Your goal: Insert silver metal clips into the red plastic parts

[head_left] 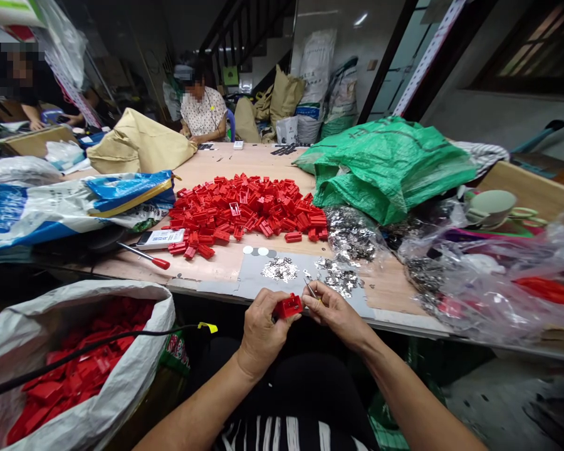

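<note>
My left hand [262, 332] grips a small red plastic housing [288, 306] at the table's front edge. My right hand [333, 313] pinches a thin metal tool, possibly tweezers [311, 289], right next to that housing. Its tip points up and away from the red part. Small silver metal pieces [280, 270] lie in loose piles on a grey mat [258, 266] just beyond my hands. A large heap of similar red housings [244, 210] covers the wooden table [207, 263] farther ahead.
A white woven sack [61, 357] of red parts stands at my lower left, with a black cable [94, 344] across it. A red-handled screwdriver [145, 255] lies left of the heap. Green sacking [385, 169] and clear plastic bags [489, 269] crowd the right. A co-worker [202, 109] sits across the table.
</note>
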`<action>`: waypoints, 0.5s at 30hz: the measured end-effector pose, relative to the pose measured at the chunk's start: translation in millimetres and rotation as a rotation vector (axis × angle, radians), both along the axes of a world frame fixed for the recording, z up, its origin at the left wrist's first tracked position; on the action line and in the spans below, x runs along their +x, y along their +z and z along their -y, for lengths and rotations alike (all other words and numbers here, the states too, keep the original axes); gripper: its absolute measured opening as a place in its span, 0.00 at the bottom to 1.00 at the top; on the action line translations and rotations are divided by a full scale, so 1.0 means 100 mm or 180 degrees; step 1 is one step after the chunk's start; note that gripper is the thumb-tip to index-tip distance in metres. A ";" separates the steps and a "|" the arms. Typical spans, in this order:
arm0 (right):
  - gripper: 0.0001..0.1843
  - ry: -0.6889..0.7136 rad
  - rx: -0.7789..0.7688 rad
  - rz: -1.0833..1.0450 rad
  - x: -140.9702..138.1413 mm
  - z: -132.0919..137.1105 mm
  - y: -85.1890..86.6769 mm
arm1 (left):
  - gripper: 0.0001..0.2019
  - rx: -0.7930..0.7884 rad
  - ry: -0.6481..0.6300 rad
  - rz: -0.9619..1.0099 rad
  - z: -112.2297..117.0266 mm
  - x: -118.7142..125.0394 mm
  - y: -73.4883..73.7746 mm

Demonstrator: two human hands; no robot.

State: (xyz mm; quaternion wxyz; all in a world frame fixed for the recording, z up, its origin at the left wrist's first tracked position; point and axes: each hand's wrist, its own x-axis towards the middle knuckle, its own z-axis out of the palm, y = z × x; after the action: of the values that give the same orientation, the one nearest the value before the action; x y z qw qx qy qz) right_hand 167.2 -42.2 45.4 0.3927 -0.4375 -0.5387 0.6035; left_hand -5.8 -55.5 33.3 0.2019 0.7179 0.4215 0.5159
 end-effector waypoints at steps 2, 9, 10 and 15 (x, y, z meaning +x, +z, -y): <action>0.21 -0.0001 0.0020 0.0042 0.01 0.00 0.02 | 0.13 -0.0016 0.0000 0.0007 0.00 0.00 0.00; 0.21 -0.0037 0.0084 0.0279 0.01 0.01 0.03 | 0.13 -0.0023 0.0002 -0.0042 0.02 -0.01 -0.01; 0.21 -0.0061 0.0141 0.0345 0.01 0.01 0.02 | 0.13 -0.0036 -0.0002 -0.0054 0.03 -0.01 -0.01; 0.21 -0.0038 0.0332 0.0567 0.02 0.00 0.02 | 0.12 -0.0146 -0.0085 -0.0026 0.04 -0.01 -0.01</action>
State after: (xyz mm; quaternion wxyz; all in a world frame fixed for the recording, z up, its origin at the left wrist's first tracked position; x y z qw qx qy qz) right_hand 169.0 -42.2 47.5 0.3691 -0.4716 -0.5995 0.5309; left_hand -6.4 -59.8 32.3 0.2235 0.7207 0.4245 0.5005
